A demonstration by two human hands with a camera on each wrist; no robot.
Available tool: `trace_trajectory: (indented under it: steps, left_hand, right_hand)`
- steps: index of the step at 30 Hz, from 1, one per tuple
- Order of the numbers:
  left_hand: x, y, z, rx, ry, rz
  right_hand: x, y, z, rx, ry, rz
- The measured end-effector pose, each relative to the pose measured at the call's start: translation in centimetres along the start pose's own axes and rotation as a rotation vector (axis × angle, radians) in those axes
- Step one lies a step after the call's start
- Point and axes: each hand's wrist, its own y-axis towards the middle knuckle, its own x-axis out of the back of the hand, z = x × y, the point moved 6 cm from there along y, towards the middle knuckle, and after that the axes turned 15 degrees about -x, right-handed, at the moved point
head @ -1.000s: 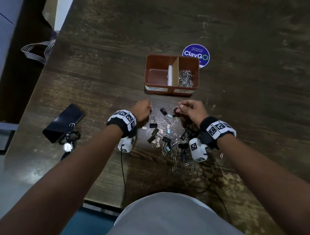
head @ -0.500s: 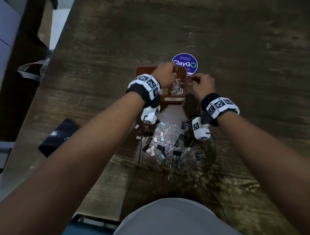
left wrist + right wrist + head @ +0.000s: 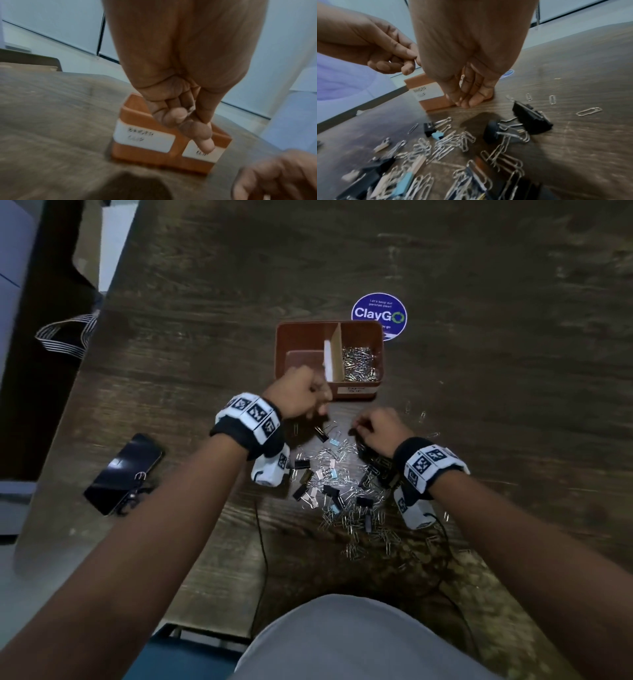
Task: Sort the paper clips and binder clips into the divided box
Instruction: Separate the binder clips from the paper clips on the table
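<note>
The brown divided box point(image 3: 281, 350) stands past the pile, with silver paper clips point(image 3: 359, 364) in its right compartment and a bare floor in the left one. Its front labels face me in the left wrist view point(image 3: 145, 152). Paper clips and black, blue and pale binder clips lie mixed in a pile point(image 3: 342, 474). My left hand point(image 3: 301, 395) hovers at the box's near left corner, fingers curled, thumb against index, nothing visible in it point(image 3: 193, 129). My right hand point(image 3: 373, 428) hangs over the pile's far edge, fingers pointing down, empty point(image 3: 464, 100), beside a black binder clip point(image 3: 530, 119).
A dark phone point(image 3: 123, 474) with a wristwatch point(image 3: 137, 491) on it lies at the left. A round blue ClayGo sticker point(image 3: 378, 314) is stuck behind the box. Thin cables point(image 3: 263, 559) run to the near table edge. Stray paper clips point(image 3: 589, 111) lie right of the pile.
Half a second ago both hands were up at the box's right compartment. Both have now drawn back toward me, the left to the box's front, the right down over the pile.
</note>
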Motion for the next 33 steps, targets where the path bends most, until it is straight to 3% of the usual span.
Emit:
trace_trajectory:
  steps: [6,9,12,18,24,33]
  left_hand:
    - [-1.8,-3.8,8.0,0.12,0.249,0.085]
    - [-2.5,-5.0,10.1,0.118,0.288,0.058]
    - [-3.1,-5.0,9.8,0.016,0.359,0.023]
    - [-5.0,-4.2,9.0,-0.02,0.429,0.042]
    - [-5.3,-3.7,9.3,-0.018,0.564,0.076]
    - [-5.6,-3.4,8.7,0.015,0.64,0.116]
  right_hand:
    - [-3.8,1.0,1.8,0.09,-0.221,-0.034]
    - [-4.7,1.6,2.9,0.131,-0.26,-0.063]
    - [-5.0,2.0,3.6,0.11,-0.313,-0.105]
    - [-4.6,1.5,1.6,-0.005,-0.242,-0.165]
    - [-5.1,0.4,-0.2,0.116,-0.318,-0.055]
    - [-7.4,-1.3,-0.6,0.279,-0.464,-0.099]
